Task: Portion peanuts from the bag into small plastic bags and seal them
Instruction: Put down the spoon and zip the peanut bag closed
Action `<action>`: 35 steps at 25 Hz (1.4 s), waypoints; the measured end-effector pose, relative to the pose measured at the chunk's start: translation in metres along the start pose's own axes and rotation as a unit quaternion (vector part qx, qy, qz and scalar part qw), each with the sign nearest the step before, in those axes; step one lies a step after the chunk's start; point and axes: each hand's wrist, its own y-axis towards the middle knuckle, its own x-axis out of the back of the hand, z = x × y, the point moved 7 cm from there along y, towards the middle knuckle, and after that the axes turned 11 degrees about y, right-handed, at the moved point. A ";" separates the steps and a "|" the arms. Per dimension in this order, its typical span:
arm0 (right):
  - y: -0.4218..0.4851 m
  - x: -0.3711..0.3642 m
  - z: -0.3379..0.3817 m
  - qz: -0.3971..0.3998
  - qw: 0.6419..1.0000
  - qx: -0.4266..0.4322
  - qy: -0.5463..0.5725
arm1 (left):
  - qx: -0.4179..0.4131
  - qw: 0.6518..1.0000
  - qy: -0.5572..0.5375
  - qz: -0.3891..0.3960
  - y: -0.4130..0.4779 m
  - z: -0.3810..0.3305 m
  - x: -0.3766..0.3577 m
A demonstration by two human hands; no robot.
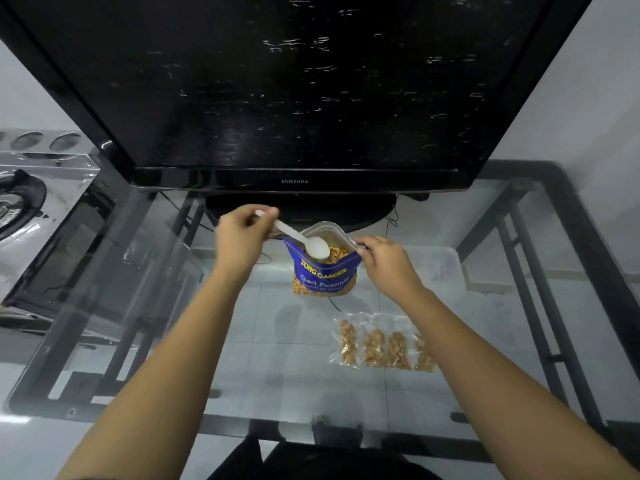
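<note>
A blue peanut bag stands open on the glass table, with peanuts showing inside its mouth. My left hand grips the handle of a white plastic spoon, whose bowl sits at the bag's opening. My right hand pinches the bag's right top edge and holds it open. Several small clear bags filled with peanuts lie side by side on the glass, nearer to me and to the right of the big bag.
A large black television on its stand fills the far half of the glass table. A clear plastic container sits to the right of my right hand. A clear-lidded appliance stands off to the left.
</note>
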 end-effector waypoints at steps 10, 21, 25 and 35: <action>-0.001 -0.006 -0.010 -0.029 1.000 0.003 0.000 | -0.218 0.936 0.275 -0.033 -0.139 0.129 0.007; -0.002 -0.006 -0.014 -0.036 0.999 0.010 -0.011 | -0.196 0.922 0.333 0.033 -0.120 0.153 -0.028; 0.002 -0.005 -0.010 0.003 1.000 0.027 -0.014 | -0.188 0.953 0.235 0.032 -0.036 0.061 -0.019; 0.012 0.003 -0.026 0.036 0.998 -0.028 0.034 | -0.335 0.809 0.369 0.311 0.024 0.021 -0.056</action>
